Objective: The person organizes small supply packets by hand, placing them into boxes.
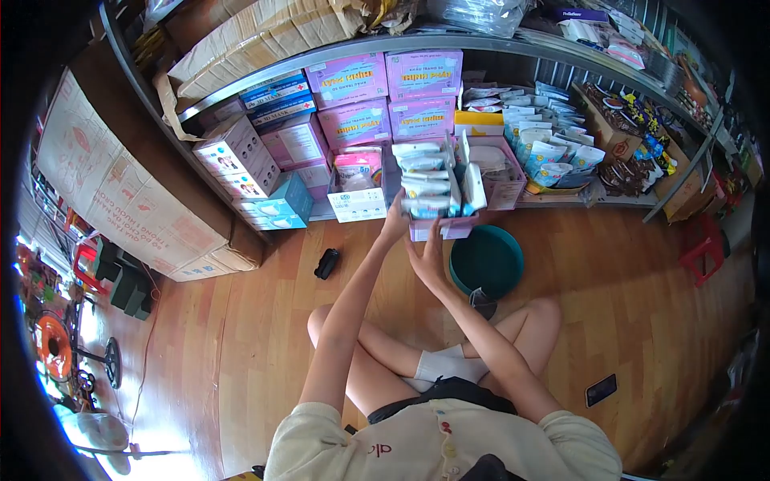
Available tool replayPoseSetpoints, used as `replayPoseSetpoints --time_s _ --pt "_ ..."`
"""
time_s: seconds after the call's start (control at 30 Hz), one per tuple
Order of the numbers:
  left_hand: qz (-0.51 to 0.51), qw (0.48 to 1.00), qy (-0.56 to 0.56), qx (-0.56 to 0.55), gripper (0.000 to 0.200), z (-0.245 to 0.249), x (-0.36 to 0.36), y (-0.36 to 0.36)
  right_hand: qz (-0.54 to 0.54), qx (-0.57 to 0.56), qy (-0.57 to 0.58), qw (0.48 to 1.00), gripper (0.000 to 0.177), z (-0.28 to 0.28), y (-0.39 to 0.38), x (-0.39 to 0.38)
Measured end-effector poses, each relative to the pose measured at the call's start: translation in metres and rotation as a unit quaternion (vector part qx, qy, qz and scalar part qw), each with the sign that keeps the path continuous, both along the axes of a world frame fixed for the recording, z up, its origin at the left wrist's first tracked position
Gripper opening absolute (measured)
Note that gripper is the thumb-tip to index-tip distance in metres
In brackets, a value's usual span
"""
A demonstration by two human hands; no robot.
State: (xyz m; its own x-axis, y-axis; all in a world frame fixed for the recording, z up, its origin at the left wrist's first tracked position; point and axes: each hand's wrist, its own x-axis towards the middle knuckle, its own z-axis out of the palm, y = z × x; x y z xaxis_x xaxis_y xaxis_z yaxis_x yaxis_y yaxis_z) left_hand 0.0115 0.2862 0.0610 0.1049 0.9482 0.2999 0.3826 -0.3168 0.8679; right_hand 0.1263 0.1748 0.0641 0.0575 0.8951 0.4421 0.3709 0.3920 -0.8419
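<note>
I sit cross-legged on the wooden floor (241, 321) in front of the low shelf (561, 200), and the pink box (439, 229) is up between my hands, just in front of the shelf's edge. My left hand (395, 218) is closed round the box's left wall, with the fingers curled on the rim as far as I can see. My right hand (430, 258) lies spread flat against the front and underside and props the box from below.

The box looks about full to me. White and blue packets (425, 180) stand in it in tight rows, and a few stick up above the rim. So I judge the filling done, or nearly so. More packets of the same kind (545, 152) lie loose on the shelf to the right, and whether any of them belong in this box I cannot tell.

What seems left is the placing — the box is in my hands and not yet set down. Closed pink boxes (417, 76) are stacked on the shelf above and behind it. The teal basin (487, 260) sits on the floor just right of my right hand — nothing in it that I can make out.
</note>
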Motion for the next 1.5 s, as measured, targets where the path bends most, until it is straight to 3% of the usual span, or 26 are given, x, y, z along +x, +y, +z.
replayPoseSetpoints --time_s 0.03,0.1,0.17,0.2,0.3,0.37,0.4,0.43,0.5,0.53,0.67,0.77,0.87,0.97,1.0,1.07,1.17,1.43,1.5 --pt "-0.012 0.999 -0.027 -0.040 0.068 -0.003 0.001 -0.005 -0.003 0.025 -0.026 0.999 0.093 0.004 0.006 -0.001" --pt "-0.045 0.995 -0.087 -0.018 0.071 -0.023 -0.001 -0.006 -0.014 0.009 -0.052 0.999 0.092 0.009 0.021 -0.001" --pt "-0.077 0.986 -0.147 0.006 0.074 -0.024 0.000 -0.014 -0.023 0.048 -0.085 0.995 0.091 0.004 0.043 0.002" --pt "-0.079 0.983 -0.165 -0.021 0.076 -0.005 0.007 -0.027 -0.038 0.006 -0.112 0.993 0.086 0.012 0.047 0.006" --pt "-0.104 0.973 -0.202 -0.051 0.083 -0.025 0.005 -0.009 -0.022 0.018 -0.052 0.998 0.067 -0.003 0.073 0.028" --pt "-0.056 0.992 -0.087 0.070 0.083 -0.036 0.004 0.005 -0.003 0.049 -0.006 0.999 0.055 0.004 0.074 0.054" --pt "-0.047 0.993 -0.067 0.082 0.082 -0.036 0.004 0.009 -0.069 0.108 -0.007 0.992 0.046 0.001 0.078 0.066" --pt "-0.048 0.993 -0.069 0.084 0.082 -0.031 0.006 0.009 -0.153 0.098 0.041 0.983 0.044 0.000 0.079 0.074" --pt "0.050 0.984 0.069 0.156 0.083 -0.017 0.010 0.007 -0.178 0.016 0.054 0.982 0.044 -0.006 0.091 0.095" --pt "0.048 0.984 0.069 0.156 0.083 -0.005 0.014 0.001 -0.079 -0.003 0.058 0.995 0.054 -0.014 0.101 0.107" --pt "0.058 0.994 0.010 0.088 0.085 0.016 0.023 -0.008 -0.081 0.034 -0.021 0.996 0.075 -0.033 0.121 0.104" --pt "0.046 0.998 -0.023 0.042 0.087 0.015 0.018 -0.015 -0.037 -0.015 -0.056 0.998 0.074 -0.015 0.108 0.102" --pt "0.070 0.994 -0.007 0.078 0.088 0.005 0.004 -0.014 -0.032 0.018 -0.050 0.998 0.067 -0.025 0.109 0.088" --pt "0.112 0.987 0.043 0.103 0.076 0.004 -0.010 -0.009 0.028 0.026 -0.019 0.999 0.063 -0.029 0.118 0.072" --pt "0.114 0.987 0.044 0.102 0.076 0.010 -0.011 -0.008 -0.038 0.064 -0.090 0.993 0.063 -0.028 0.116 0.067" --pt "0.209 0.956 0.201 0.038 0.053 0.024 -0.010 -0.004 -0.025 0.061 -0.083 0.994 0.065 -0.023 0.123 0.062" --pt "0.202 0.946 0.243 0.073 0.038 0.026 -0.023 0.008 -0.006 0.037 -0.089 0.995 0.070 -0.022 0.128 0.066" --pt "0.222 0.936 0.272 0.034 0.043 0.018 -0.027 0.012 -0.053 0.026 -0.209 0.976 0.095 -0.036 0.133 0.058" --pt "0.208 0.940 0.267 0.038 0.044 0.015 -0.033 0.010 0.009 -0.003 -0.191 0.982 0.097 -0.033 0.129 0.070"
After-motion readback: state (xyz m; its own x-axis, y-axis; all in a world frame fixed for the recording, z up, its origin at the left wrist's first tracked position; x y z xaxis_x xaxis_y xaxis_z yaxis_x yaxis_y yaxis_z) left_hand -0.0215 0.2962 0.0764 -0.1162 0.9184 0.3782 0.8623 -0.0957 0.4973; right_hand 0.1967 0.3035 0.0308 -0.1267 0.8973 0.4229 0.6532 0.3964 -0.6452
